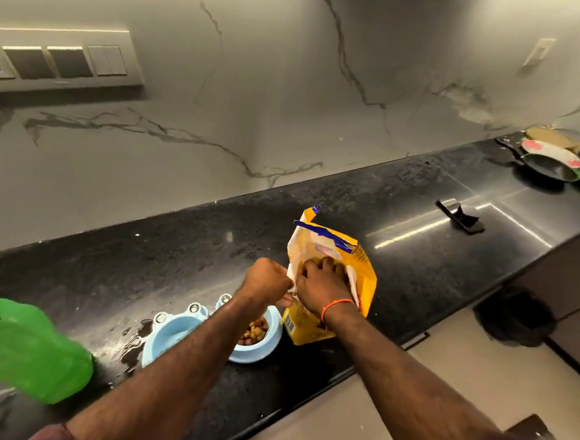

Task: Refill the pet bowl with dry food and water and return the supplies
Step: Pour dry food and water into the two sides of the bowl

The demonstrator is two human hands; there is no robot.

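Observation:
A yellow pet food bag (367,276) with a blue torn top stands upright on the black counter (176,253). My left hand (267,280) pinches the bag's left edge and holds its mouth apart. My right hand (322,284) reaches down into the bag's mouth, fingers hidden inside. Just left of the bag sits a light blue double pet bowl (167,335); its right cup holds brown kibble (255,330), and my left forearm crosses over it. The left cup's contents cannot be made out.
A green plastic container (22,349) sits at the near left. Water is spilled on the counter by the bowl (132,342). A small black stand (460,218) lies further right; a black pan (546,167) and plates sit at the far right. The counter edge runs close below the bag.

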